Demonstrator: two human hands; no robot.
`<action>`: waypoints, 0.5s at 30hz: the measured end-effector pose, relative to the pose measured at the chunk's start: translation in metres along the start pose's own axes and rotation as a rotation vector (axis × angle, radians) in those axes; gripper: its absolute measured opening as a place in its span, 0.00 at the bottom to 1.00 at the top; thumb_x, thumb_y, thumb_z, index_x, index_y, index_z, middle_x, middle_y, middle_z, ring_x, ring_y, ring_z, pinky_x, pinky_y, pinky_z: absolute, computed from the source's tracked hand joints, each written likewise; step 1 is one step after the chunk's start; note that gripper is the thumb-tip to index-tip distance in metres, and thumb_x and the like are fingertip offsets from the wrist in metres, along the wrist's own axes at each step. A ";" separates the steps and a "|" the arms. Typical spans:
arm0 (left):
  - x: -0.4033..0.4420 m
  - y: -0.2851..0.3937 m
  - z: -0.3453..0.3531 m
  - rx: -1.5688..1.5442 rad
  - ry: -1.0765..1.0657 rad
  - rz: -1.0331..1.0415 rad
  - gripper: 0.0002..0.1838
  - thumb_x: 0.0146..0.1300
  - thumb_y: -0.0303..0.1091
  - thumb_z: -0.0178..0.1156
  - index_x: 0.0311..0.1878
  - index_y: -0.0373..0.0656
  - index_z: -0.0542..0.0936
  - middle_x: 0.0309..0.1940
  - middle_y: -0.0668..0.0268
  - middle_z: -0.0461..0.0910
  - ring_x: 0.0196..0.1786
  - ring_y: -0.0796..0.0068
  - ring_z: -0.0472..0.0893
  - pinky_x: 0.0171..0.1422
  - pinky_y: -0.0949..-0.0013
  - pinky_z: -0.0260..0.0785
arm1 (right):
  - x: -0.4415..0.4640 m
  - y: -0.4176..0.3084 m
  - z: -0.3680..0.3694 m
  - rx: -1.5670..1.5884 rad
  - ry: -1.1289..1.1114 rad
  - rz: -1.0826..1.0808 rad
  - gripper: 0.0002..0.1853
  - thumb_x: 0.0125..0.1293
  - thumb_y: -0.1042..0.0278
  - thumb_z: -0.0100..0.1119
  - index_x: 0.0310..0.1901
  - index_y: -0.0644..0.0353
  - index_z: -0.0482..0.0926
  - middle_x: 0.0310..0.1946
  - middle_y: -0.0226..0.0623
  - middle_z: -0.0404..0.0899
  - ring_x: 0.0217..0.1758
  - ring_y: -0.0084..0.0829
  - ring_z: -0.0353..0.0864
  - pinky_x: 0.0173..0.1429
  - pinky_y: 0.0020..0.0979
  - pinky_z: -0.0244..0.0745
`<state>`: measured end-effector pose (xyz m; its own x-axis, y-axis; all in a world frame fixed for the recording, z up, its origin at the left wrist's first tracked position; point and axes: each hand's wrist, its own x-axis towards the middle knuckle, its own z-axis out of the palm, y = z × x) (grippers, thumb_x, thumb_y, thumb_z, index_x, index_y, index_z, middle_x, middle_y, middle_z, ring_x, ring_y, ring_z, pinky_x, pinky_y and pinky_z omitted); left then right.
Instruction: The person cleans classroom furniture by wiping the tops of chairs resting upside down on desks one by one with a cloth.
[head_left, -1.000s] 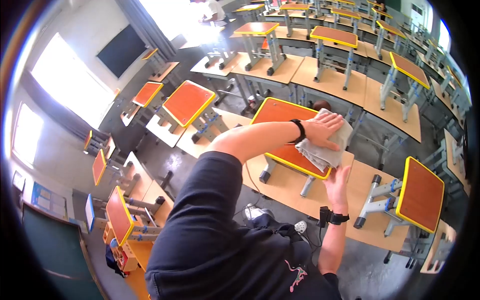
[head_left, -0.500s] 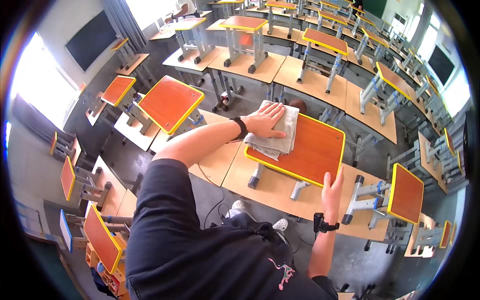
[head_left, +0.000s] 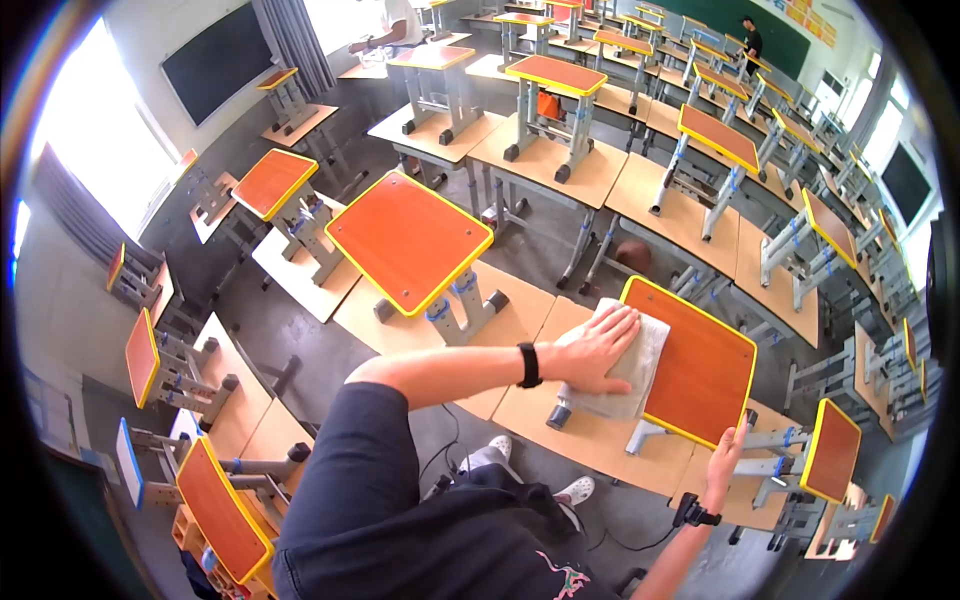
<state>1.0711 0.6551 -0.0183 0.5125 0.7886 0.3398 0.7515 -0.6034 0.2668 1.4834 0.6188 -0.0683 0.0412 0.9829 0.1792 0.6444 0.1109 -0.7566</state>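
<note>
Head view: I'm watching over the link as the left hand (head_left: pixel 597 352) presses a pale grey cloth (head_left: pixel 648 360) onto the reddish seat of a yellow-rimmed stool (head_left: pixel 708 362). The stool stands on a light wood-topped desk (head_left: pixel 600 450), in front of the person. From here I'd judge the step in hand to be a wiping pass at the left end of that seat; much of the remaining surface lies uncovered to the right of the cloth. As I read it, the next move calls for flat, even pressure on the cloth and a steady stool beneath it.

The left hand is opened out, palm down, its fingers extended over the cloth rather than curled round it. The right hand (head_left: pixel 724 468) is at the near right corner of the seat, its fingertips at the yellow rim. It looks to me like a bracing contact, but I cannot tell whether the thumb and fingers clamp the edge or merely rest against it. The two hands are well apart, with the bare part of the seat between them. A second stool (head_left: pixel 410 240) stands to the left, clear of both.
</note>
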 end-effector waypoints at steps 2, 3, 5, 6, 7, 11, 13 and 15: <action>-0.018 0.014 -0.003 -0.031 0.010 0.028 0.56 0.64 0.67 0.59 0.73 0.20 0.60 0.77 0.35 0.57 0.83 0.43 0.53 0.87 0.50 0.43 | -0.001 0.014 -0.001 0.041 -0.016 -0.003 0.40 0.81 0.37 0.37 0.80 0.64 0.55 0.80 0.48 0.57 0.84 0.42 0.53 0.85 0.41 0.44; -0.027 0.022 -0.010 -0.062 -0.018 0.026 0.56 0.62 0.65 0.62 0.74 0.20 0.59 0.77 0.35 0.56 0.83 0.43 0.52 0.87 0.48 0.42 | -0.002 0.017 -0.002 0.051 -0.027 -0.008 0.40 0.82 0.37 0.36 0.80 0.64 0.55 0.80 0.47 0.57 0.84 0.40 0.52 0.85 0.40 0.43; -0.042 0.035 -0.017 -0.089 -0.041 0.042 0.57 0.61 0.64 0.64 0.74 0.20 0.58 0.78 0.36 0.56 0.83 0.43 0.52 0.87 0.47 0.41 | -0.002 0.033 -0.004 0.094 -0.050 0.005 0.41 0.81 0.35 0.34 0.81 0.61 0.53 0.82 0.46 0.53 0.86 0.41 0.47 0.86 0.40 0.40; -0.047 0.042 -0.018 -0.119 -0.042 0.038 0.57 0.60 0.63 0.66 0.75 0.21 0.58 0.78 0.36 0.55 0.83 0.43 0.51 0.87 0.46 0.40 | -0.006 0.042 -0.006 0.084 -0.061 0.023 0.41 0.81 0.35 0.33 0.81 0.60 0.51 0.83 0.46 0.51 0.87 0.41 0.44 0.86 0.41 0.38; -0.050 0.050 -0.019 -0.149 -0.030 0.016 0.58 0.58 0.61 0.69 0.75 0.21 0.57 0.78 0.36 0.54 0.84 0.43 0.51 0.86 0.43 0.41 | -0.010 0.037 -0.008 0.088 -0.060 0.047 0.41 0.81 0.35 0.33 0.81 0.60 0.51 0.83 0.46 0.51 0.87 0.41 0.44 0.86 0.41 0.38; -0.054 0.076 -0.027 -0.134 -0.071 -0.021 0.59 0.54 0.61 0.71 0.75 0.22 0.59 0.78 0.37 0.55 0.83 0.44 0.53 0.85 0.41 0.43 | -0.015 0.016 -0.022 0.111 -0.180 0.089 0.44 0.79 0.30 0.30 0.83 0.58 0.46 0.84 0.45 0.46 0.88 0.41 0.40 0.87 0.41 0.34; -0.050 0.085 -0.030 -0.107 -0.107 -0.054 0.60 0.53 0.62 0.72 0.75 0.23 0.59 0.78 0.38 0.55 0.83 0.44 0.54 0.85 0.41 0.44 | -0.019 0.033 -0.024 0.070 -0.236 0.111 0.49 0.75 0.25 0.31 0.83 0.56 0.43 0.84 0.45 0.45 0.88 0.42 0.39 0.87 0.41 0.34; -0.045 0.092 -0.031 -0.004 -0.167 -0.094 0.63 0.52 0.67 0.69 0.75 0.23 0.59 0.78 0.40 0.56 0.83 0.46 0.54 0.86 0.46 0.42 | -0.021 0.033 -0.025 0.092 -0.271 0.125 0.50 0.75 0.24 0.31 0.83 0.58 0.42 0.84 0.47 0.45 0.87 0.43 0.40 0.87 0.41 0.36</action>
<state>1.1043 0.5604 0.0188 0.5019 0.8501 0.1591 0.7979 -0.5262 0.2942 1.5232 0.5978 -0.0814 -0.0977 0.9917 -0.0837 0.5749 -0.0124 -0.8181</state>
